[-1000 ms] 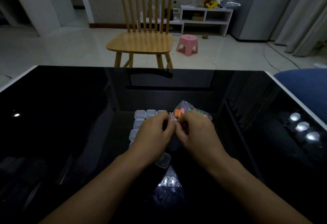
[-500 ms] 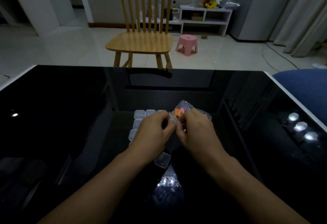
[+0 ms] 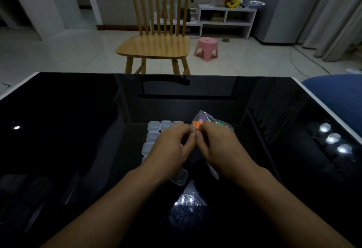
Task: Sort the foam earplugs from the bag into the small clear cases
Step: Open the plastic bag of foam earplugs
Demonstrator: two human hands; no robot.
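Both hands meet over the middle of the black glossy table (image 3: 78, 122), thumbs nearly touching. Left hand (image 3: 172, 149) w/ fingers curled, pinching the near edge of the clear bag (image 3: 203, 116); right hand (image 3: 217, 145) pinches the same edge just beside it, fingers curled over the plastic. Bag sits raised btwn the fingertips, tilted away from the person; inside, foam earplugs (image 3: 195, 123) show orange, plus pink and green bits, count unclear. Small clear cases (image 3: 153, 125) lie in rows on the table under and left of the left hand, lids look closed; one more case (image 3: 180, 177) sits near the wrists. Beyond the table: wooden chair (image 3: 154, 45), pink stool (image 3: 206, 48).
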